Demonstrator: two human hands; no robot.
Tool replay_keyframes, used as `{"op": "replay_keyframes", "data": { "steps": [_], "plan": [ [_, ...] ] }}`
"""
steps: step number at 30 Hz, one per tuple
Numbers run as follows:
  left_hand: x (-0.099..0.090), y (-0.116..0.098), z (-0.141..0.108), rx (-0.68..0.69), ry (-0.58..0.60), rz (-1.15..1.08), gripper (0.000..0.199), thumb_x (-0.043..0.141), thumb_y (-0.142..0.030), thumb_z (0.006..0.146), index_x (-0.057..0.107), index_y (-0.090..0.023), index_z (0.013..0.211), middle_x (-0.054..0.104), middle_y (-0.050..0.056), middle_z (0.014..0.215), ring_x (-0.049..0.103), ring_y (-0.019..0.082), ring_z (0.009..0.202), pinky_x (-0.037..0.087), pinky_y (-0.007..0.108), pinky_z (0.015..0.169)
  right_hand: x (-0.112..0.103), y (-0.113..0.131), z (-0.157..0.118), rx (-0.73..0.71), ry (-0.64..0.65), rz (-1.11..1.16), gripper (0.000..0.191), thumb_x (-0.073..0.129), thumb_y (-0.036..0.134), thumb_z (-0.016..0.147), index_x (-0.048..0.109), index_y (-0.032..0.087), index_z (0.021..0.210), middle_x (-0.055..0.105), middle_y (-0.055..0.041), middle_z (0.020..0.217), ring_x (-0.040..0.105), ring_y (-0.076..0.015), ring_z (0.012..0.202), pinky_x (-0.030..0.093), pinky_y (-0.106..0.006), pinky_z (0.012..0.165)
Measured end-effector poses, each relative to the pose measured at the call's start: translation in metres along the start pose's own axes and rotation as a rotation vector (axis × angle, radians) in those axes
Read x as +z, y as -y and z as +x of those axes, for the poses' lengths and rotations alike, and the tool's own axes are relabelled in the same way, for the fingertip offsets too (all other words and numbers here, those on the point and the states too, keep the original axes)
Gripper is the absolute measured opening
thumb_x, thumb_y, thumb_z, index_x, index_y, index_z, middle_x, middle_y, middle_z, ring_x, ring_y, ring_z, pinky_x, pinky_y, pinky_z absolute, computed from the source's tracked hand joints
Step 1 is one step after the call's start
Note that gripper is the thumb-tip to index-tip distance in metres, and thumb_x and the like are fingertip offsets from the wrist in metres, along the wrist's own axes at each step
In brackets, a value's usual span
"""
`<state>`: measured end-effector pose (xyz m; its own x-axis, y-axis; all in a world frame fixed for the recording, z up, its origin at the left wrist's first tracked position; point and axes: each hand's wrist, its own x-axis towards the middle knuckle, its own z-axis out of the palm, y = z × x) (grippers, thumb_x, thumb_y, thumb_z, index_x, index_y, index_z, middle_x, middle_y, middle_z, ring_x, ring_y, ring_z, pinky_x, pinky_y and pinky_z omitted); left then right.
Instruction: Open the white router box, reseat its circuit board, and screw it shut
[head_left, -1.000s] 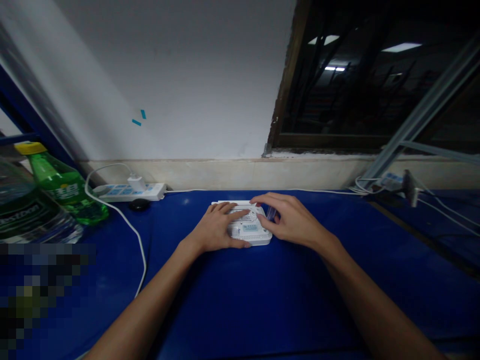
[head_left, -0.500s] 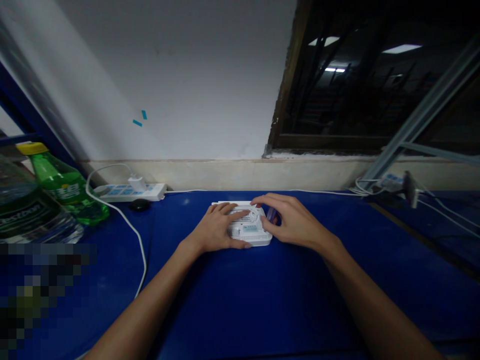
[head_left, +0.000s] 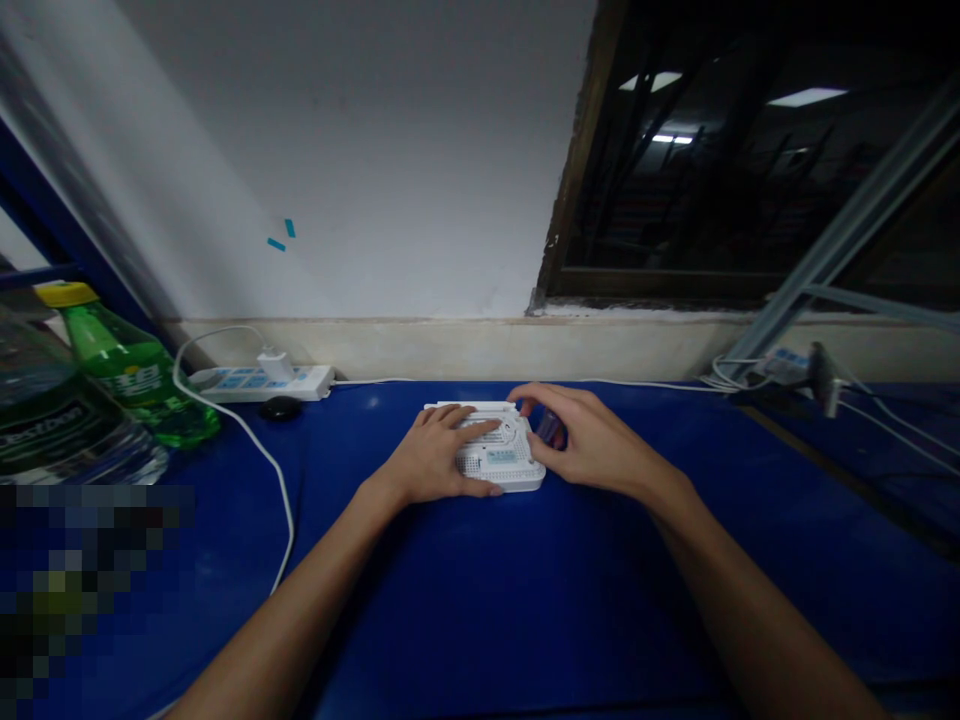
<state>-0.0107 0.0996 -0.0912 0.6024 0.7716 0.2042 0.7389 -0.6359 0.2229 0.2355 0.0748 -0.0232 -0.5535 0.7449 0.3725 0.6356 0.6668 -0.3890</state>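
A flat white plastic box (head_left: 529, 480) with vent holes, a round marking and a pale blue label lies on the blue tabletop, like the underside of a router. My left hand (head_left: 426, 455) rests on its left part, fingers spread over the top and thumb along the near edge. At the box's right edge, my right hand (head_left: 600, 440) is curled, its index finger near the far right corner and its thumb by the right side. A small bluish-purple item (head_left: 550, 430) shows inside that curl; its kind is unclear, as the fingers partly hide it.
Towards the left stand a green bottle with a yellow cap (head_left: 127, 360) and a large clear bottle (head_left: 52, 430). A power strip (head_left: 311, 382) with a plugged charger and white cable (head_left: 277, 480) lies by the wall, near a black mouse-like object (head_left: 280, 409). A metal frame (head_left: 795, 280) stands right.
My right hand has shifted slightly right, and its index fingertip has drawn back from the top of the white box towards its corner. The left hand holds its place.
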Motion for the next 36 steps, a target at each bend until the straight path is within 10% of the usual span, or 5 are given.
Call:
{"op": "replay_keyframes", "data": {
  "steps": [4,13,36],
  "plan": [
    [0.001,0.002,0.000,-0.001,0.004,-0.003,0.096,0.059,-0.089,0.068,0.043,-0.040,0.149,0.040,0.010,0.157,0.038,0.041,0.141,0.028,0.061,0.113,-0.002,-0.006,-0.001,0.092,0.084,0.069,0.029,0.068,0.025,0.086,0.058,0.024,0.113,0.066,0.0020,0.072,0.065,-0.0167,0.065,0.049,-0.026,0.058],
    [-0.002,-0.010,0.001,-0.011,-0.023,-0.019,0.100,0.057,-0.092,0.066,0.047,-0.036,0.148,0.041,0.011,0.156,0.032,0.041,0.145,0.025,0.063,0.116,-0.003,-0.014,0.003,0.177,-0.055,0.347,0.033,0.066,0.026,0.087,0.050,0.025,0.117,0.070,0.0002,0.083,0.069,-0.0152,0.065,0.054,-0.025,0.057],
    [-0.001,-0.012,0.001,0.017,-0.026,-0.024,0.087,0.057,-0.084,0.077,0.047,-0.036,0.148,0.043,0.009,0.155,0.042,0.038,0.139,0.030,0.059,0.114,0.009,-0.020,0.002,0.223,0.146,0.497,0.025,0.065,0.041,0.092,0.047,0.024,0.095,0.069,0.0010,0.071,0.073,-0.0189,0.063,0.055,-0.027,0.053]
  ]
}}
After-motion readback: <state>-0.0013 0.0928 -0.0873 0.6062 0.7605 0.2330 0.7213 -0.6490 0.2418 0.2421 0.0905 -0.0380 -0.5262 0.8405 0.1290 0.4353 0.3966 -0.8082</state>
